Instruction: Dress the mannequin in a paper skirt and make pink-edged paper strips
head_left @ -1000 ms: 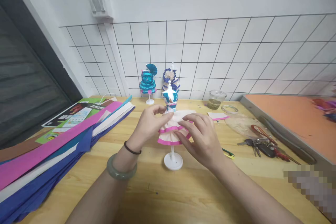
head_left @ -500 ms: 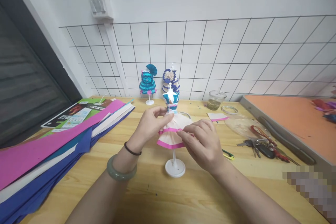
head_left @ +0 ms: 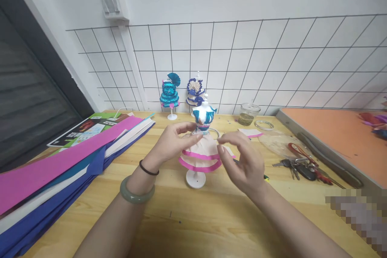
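Note:
A miniature dress form (head_left: pixel 204 115) with a teal-and-white bodice tilts toward me in the middle of the table. It wears a layered cream paper skirt (head_left: pixel 202 163) with pink hems, and its round white base shows below. My left hand (head_left: pixel 171 143) grips the waist from the left, thumb in front and fingers behind. My right hand (head_left: pixel 246 165) is at the skirt's right edge, thumb and forefinger apart, holding nothing that shows; whether a fingertip touches the paper I cannot tell.
Two finished-looking dress forms, one teal (head_left: pixel 169 94) and one purple and cream (head_left: pixel 195 88), stand by the wall. Coloured paper sheets (head_left: pixel 75 149) lie left. A glass jar (head_left: pixel 248 115), tape roll (head_left: pixel 264 125), keys (head_left: pixel 302 169) and orange board (head_left: pixel 332 137) are right.
The dress form has tipped toward me, its base swinging away and its top shifting right. My right hand has let go of the skirt and drawn slightly right, fingers opening. My left hand still grips the waist.

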